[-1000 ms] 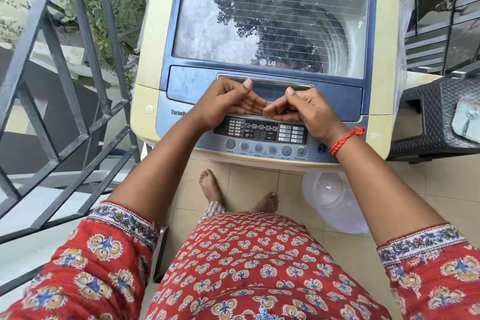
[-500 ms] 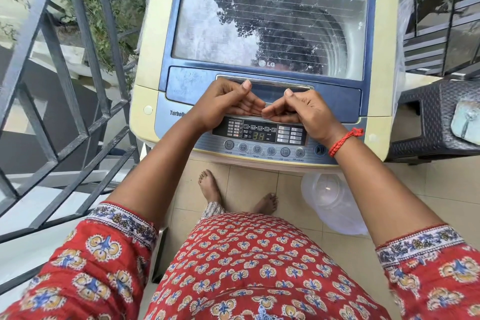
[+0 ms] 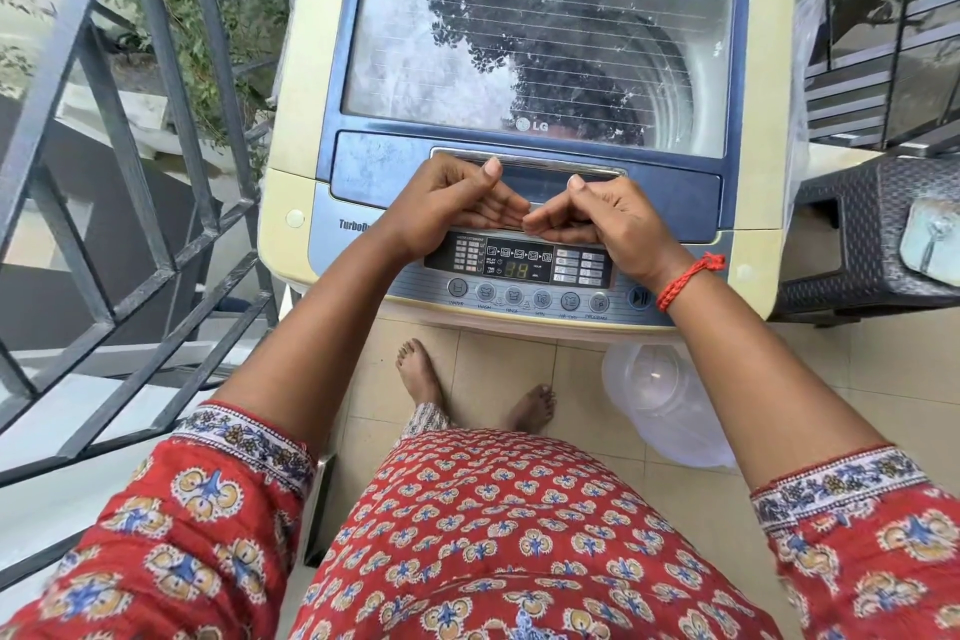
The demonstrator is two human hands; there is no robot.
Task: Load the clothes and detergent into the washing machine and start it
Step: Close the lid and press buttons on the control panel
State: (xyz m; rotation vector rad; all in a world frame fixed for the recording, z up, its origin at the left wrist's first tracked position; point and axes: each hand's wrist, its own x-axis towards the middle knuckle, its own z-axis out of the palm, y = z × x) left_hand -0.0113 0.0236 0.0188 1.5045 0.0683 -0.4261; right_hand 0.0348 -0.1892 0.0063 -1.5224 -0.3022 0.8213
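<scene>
Both hands rest on the front edge of the washing machine (image 3: 291, 130), just above the control panel (image 3: 524, 276). Left hand (image 3: 457, 208): fingers loosely bent, pointing inward toward the other hand, thumb raised; it holds nothing and lies relaxed. Right hand (image 3: 608, 218): mirrored pose, fingers loosely bent and pointing inward, thumb raised, nothing gripped. The fingertips of the two hands almost meet at the middle of the machine; whether they touch cannot be told. A red thread bracelet (image 3: 685, 278) circles the right wrist. Directly behind the hands runs the silver lid handle (image 3: 582, 167); the thumbs stand just beside it. The lid (image 3: 540, 47) is down; its glass pane reflects tree foliage and sky, and the ribbed drum wall shows through on the right. Clothes and detergent inside cannot be made out. Panel display is lit, orange digits, blurred; a row of round buttons (image 3: 527, 299) lies below it, and a start/pause button (image 3: 640, 298) sits near the right wrist. Below the machine: tiled floor (image 3: 498, 379), two bare feet, and a clear plastic container (image 3: 670, 411) lying just beside the right foot. Left of the machine, a grey metal railing (image 3: 130, 130); right of it, a dark woven-pattern stool (image 3: 862, 244).
</scene>
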